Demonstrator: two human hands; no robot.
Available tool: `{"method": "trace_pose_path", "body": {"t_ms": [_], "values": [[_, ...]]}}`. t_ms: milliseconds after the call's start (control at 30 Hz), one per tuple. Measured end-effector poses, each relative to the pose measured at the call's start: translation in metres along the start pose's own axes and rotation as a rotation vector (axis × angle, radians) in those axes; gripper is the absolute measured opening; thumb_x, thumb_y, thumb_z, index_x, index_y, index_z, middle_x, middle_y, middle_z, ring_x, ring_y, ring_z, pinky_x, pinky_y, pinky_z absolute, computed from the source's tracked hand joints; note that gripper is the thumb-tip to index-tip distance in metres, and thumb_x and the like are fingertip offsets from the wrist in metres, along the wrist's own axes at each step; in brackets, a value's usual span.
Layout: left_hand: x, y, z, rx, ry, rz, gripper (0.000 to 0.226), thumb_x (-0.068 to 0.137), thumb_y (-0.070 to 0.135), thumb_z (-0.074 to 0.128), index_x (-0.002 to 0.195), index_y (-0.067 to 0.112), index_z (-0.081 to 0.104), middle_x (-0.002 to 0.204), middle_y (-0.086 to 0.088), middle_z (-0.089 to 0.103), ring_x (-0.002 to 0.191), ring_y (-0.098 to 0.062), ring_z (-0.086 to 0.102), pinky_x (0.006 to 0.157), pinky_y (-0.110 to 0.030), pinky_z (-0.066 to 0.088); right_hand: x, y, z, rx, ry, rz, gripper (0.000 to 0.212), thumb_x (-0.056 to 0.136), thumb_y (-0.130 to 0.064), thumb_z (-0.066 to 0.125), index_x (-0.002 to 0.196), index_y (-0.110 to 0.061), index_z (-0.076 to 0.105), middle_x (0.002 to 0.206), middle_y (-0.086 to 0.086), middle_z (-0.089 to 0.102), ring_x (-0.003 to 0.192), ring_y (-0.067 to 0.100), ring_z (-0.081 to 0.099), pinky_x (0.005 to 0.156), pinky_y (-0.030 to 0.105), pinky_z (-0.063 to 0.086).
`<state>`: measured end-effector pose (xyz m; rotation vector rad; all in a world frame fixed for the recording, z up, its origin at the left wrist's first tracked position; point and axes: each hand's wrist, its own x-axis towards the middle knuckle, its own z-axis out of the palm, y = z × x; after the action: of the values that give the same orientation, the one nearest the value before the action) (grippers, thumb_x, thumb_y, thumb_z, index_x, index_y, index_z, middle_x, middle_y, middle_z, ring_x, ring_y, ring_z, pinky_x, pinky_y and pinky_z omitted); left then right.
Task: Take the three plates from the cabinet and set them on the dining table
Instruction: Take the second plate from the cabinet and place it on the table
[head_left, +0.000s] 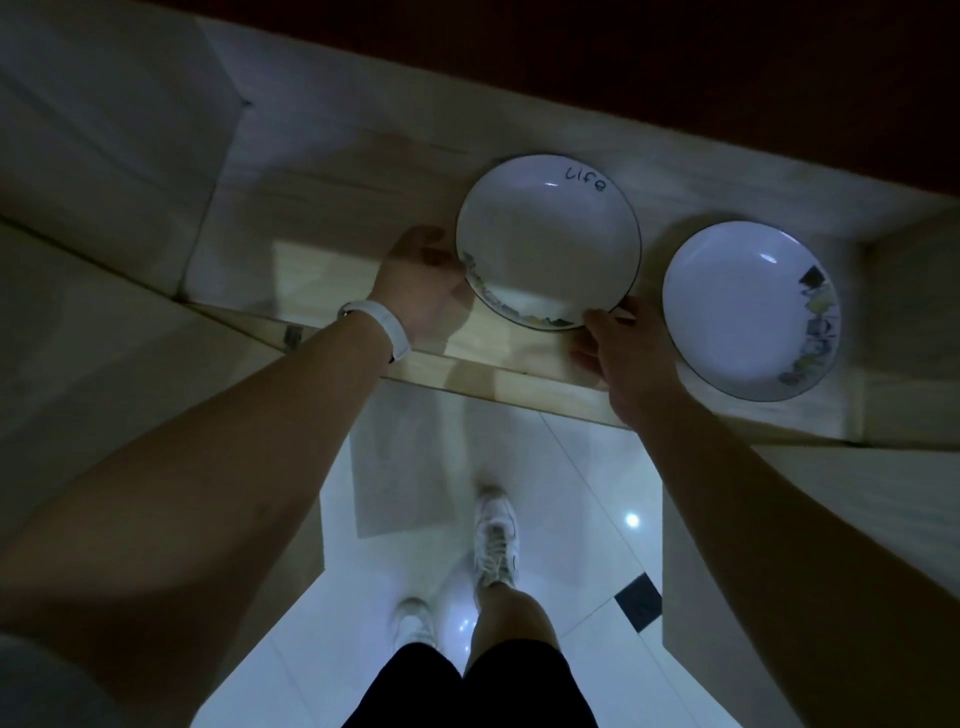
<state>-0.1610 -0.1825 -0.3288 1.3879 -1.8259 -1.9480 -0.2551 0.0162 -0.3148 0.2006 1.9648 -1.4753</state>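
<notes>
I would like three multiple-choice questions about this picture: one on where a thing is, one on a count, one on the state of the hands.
1. Where is the plate with the word "Life" compared with the other plate?
A. to its left
B. to its right
C. stacked on it

2. How many plates can be seen?
A. one
B. two
C. three

3. What are the hands doing?
A. both hang away from the plates
B. both grip the rim of one plate
C. each holds a different plate

Answers:
1 A: the lettered plate lies left of the other plate on the shelf, apart.
2 B: only these two show.
3 B: the left hand and right hand hold opposite edges of the lettered plate.
</notes>
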Motion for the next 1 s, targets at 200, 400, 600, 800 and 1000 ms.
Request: {"method": "trace_pose_path", "body": {"t_ms": [200,400,600,800,1000], "values": [[0.018,0.009,0.008,0.205,-0.068,0.098,0.04,0.072,0.019,0.065,0.111,0.014,0.062,0.106,-0.01,0.07,0.095,-0.028,0.066,0.083,-0.048,0.056,0.021,-0.002,0.013,0.105,0.037,-0.059,0.025,0.083,0.005,0.057,0.085,-0.019,0.062,0.083,0.003,0.067,0.077,0.022,0.066,0.072,0.045,0.06],[0.021,0.008,0.012,0.228,-0.059,0.134,0.039,0.08,0.004,0.059,0.117,0.017,0.059,0.107,-0.004,0.067,0.098,-0.025,0.064,0.081,-0.039,0.057,0.029,0.002,0.015,0.202,0.059,-0.013,0.045,0.08,0.013,0.054,0.119,-0.007,0.055,0.109,0.009,0.065,0.095,0.025,0.067,0.064,0.032,0.06],[0.003,0.001,0.007,0.087,-0.035,0.085,0.04,0.078,-0.005,0.057,0.11,0.018,0.053,0.101,-0.003,0.064,0.098,-0.026,0.064,0.075,-0.036,0.059,0.013,0.004,0.012,0.217,0.026,-0.031,0.047,0.078,0.012,0.052,0.121,-0.007,0.051,0.114,0.015,0.065,0.1,0.034,0.068,0.066,0.037,0.06],[-0.038,-0.004,-0.009,0.035,-0.015,0.095,0.047,0.068,0.001,0.053,0.1,0.036,0.052,0.105,-0.006,0.065,0.099,-0.029,0.064,0.08,-0.053,0.057,-0.03,0.0,0.007,0.201,-0.063,-0.054,0.044,0.081,0.016,0.043,0.115,-0.01,0.052,0.118,0.014,0.063,0.103,0.03,0.067,0.066,0.034,0.059],[-0.097,-0.002,-0.026,-0.076,-0.049,0.029,0.054,0.076,-0.007,0.057,0.113,0.032,0.047,0.104,0.0,0.061,0.102,-0.029,0.061,0.083,-0.055,0.055,-0.086,-0.003,-0.004,0.199,-0.097,-0.028,0.047,0.083,0.015,0.043,0.125,-0.007,0.048,0.122,0.012,0.059,0.107,0.026,0.063,0.067,0.035,0.061]]}}
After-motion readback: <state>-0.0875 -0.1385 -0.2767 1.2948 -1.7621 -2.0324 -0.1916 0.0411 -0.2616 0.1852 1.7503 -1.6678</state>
